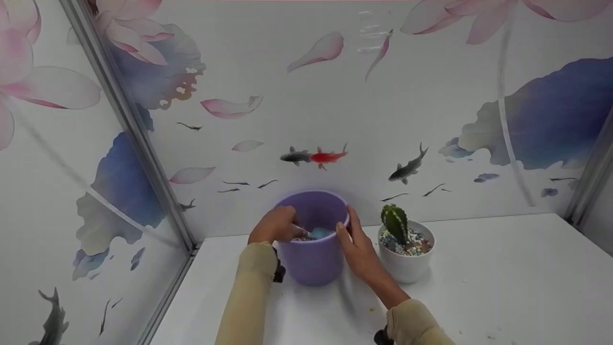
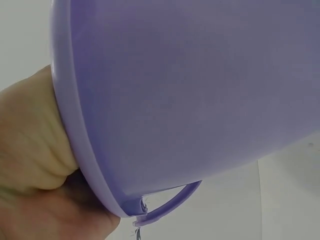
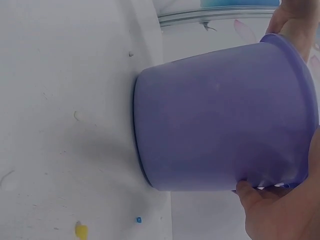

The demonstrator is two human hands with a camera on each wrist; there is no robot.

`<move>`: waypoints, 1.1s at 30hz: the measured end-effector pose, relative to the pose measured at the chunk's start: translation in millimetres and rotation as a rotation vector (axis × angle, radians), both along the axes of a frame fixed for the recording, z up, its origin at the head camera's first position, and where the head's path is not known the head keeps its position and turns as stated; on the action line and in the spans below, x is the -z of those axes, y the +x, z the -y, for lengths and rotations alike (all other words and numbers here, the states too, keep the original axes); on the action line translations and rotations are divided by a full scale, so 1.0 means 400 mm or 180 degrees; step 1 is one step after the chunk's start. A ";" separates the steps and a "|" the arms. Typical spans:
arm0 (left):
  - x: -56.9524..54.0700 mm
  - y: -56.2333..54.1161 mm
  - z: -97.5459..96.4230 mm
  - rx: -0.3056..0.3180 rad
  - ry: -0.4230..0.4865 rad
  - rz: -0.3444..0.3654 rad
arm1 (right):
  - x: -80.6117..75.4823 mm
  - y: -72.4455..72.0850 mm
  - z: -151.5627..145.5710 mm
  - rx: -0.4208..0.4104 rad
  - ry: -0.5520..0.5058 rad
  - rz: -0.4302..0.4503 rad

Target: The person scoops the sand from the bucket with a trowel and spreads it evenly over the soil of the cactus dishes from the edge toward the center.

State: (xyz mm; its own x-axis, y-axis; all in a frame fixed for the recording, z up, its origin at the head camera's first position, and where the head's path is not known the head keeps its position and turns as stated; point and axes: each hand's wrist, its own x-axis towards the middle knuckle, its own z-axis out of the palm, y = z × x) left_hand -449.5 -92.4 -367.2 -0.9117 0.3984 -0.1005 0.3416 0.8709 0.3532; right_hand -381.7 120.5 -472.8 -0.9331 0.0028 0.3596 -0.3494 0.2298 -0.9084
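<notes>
A purple plastic bucket [image 1: 311, 263] stands on the white table against the back wall. My left hand [image 1: 275, 225] reaches over its left rim and grips a small light-blue shovel [image 1: 320, 233], whose blade shows inside above loose grainy material. In the left wrist view the bucket wall [image 2: 190, 90] hides the left fingers and the shovel. My right hand [image 1: 357, 249] holds the bucket at the right of its rim, thumb on the near side. The right wrist view shows the right fingers [image 3: 250, 195] against the outer wall beside the handle.
Close to the right of the bucket is a white pot [image 1: 407, 266] with a green cactus [image 1: 395, 224] in colourful pebbles. Small crumbs lie on the table [image 1: 503, 278], among them a yellow bit [image 3: 81, 231] and a blue bit [image 3: 139, 219]. Printed wall panels rise behind and at left.
</notes>
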 end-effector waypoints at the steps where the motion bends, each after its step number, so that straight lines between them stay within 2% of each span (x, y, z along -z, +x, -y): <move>1: 0.002 -0.002 0.002 0.0034 0.0005 -0.0018 | 0.001 0.000 0.000 -0.0002 0.0005 -0.0002; 7: -0.002 -0.007 0.003 0.0214 0.0055 -0.0132 | -0.002 -0.001 -0.009 0.0040 0.0062 0.0025; 18: -0.002 -0.001 0.019 0.0181 0.0253 -0.0036 | -0.015 0.005 -0.019 0.0117 0.0539 -0.0056; 26: 0.000 -0.004 0.032 0.0264 0.0414 -0.0101 | -0.027 0.009 -0.016 0.0123 0.0632 -0.0024; 33: 0.006 -0.001 0.035 0.0219 0.0505 -0.0072 | -0.027 0.011 -0.016 0.0099 0.0616 0.0005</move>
State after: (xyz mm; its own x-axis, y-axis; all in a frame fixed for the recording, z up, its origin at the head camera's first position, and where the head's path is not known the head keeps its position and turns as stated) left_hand -450.0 -106.4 -369.6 -0.8830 0.4692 -0.0112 0.4080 0.7792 0.4758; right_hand -377.4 127.0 -462.1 -0.9342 -0.0374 0.3547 -0.3380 0.4109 -0.8467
